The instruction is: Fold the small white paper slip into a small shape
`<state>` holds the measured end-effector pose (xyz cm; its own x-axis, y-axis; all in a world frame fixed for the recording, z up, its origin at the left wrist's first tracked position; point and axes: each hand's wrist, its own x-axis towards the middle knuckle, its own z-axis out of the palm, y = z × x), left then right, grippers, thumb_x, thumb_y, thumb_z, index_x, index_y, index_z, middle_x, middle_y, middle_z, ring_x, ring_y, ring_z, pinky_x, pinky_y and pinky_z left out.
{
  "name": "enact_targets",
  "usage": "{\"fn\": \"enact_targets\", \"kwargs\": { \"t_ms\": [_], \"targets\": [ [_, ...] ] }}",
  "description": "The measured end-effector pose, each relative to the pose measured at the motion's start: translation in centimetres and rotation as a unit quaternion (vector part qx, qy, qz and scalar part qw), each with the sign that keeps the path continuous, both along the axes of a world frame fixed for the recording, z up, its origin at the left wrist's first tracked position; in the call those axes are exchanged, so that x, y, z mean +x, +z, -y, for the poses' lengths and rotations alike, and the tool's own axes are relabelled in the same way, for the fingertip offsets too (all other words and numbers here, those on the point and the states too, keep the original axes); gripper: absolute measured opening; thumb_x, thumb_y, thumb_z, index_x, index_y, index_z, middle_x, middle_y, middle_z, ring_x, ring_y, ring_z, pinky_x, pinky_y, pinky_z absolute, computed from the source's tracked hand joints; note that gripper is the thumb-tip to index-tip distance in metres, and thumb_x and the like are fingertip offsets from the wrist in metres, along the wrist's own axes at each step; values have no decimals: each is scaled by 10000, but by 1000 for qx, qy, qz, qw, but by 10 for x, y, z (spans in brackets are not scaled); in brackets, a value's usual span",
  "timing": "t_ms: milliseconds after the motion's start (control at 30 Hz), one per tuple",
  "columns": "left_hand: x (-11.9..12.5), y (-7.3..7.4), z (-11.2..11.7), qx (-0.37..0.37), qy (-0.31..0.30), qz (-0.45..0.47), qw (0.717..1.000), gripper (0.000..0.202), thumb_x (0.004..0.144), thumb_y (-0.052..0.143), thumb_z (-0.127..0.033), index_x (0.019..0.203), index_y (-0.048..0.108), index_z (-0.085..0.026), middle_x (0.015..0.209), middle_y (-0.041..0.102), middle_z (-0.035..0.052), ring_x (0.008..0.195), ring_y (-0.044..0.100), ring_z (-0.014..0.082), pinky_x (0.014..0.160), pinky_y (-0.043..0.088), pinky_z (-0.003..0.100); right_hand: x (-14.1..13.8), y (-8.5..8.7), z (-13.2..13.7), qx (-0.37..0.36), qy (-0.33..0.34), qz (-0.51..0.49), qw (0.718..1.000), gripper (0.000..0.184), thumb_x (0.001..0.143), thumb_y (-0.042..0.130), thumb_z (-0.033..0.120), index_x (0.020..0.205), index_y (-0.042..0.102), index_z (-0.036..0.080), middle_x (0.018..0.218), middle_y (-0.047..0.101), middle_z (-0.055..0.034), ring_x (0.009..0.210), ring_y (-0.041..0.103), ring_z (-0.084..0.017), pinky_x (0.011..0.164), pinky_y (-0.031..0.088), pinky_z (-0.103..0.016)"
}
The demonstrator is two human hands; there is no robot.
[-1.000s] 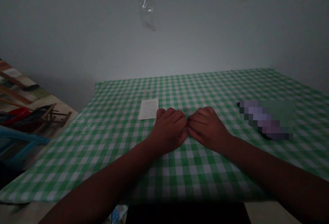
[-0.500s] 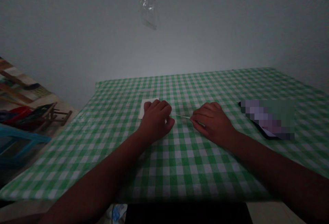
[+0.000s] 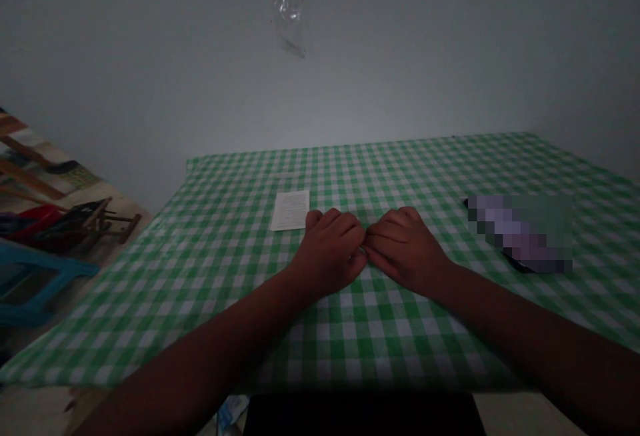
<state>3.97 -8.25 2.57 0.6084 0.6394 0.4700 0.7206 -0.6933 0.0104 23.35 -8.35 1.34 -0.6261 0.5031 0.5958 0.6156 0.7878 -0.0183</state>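
Observation:
My left hand (image 3: 333, 253) and my right hand (image 3: 407, 249) meet at the fingertips above the checked tablecloth. The fingers of both are closed in a pinch. A thin pale stick showed in my right hand's pinch half a second ago; now the fingers cover it. What my left fingers pinch is hidden. Just beyond my left hand lies a small white card with printed lines (image 3: 290, 210), partly covered at its lower right corner.
A green and white checked tablecloth (image 3: 350, 329) covers the table, with a wall behind. On the right lies a flat dark-edged object (image 3: 520, 266), mostly blurred out. A blue plastic stool (image 3: 45, 259) and a red basin (image 3: 35, 223) stand off the left side.
My left hand has moved right, off most of the card, and now touches my right hand. The thin pale stick that stuck out from my right fingers is now hidden.

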Motion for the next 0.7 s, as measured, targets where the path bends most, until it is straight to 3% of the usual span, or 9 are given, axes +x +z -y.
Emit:
{"fn": "enact_targets", "kwargs": {
  "t_ms": [400,700],
  "targets": [
    [-26,6,-23,-2,105,29,994,52,767,560,-148,777,537,-194,890,654,31,867,533,211,789,308,392,13,5,-11,13,-56,-4,998,183,954,536,239,843,673,192,861,721,-39,836,572,-219,779,346,-403],
    [-5,-1,-4,8,-2,19,1000,21,810,531,-168,810,543,-186,908,659,36,891,532,212,765,299,397,2,-1,-5,12,-21,3,1000,192,955,537,242,823,660,177,860,706,-26,821,544,-204,769,332,-395]
  ]
}}
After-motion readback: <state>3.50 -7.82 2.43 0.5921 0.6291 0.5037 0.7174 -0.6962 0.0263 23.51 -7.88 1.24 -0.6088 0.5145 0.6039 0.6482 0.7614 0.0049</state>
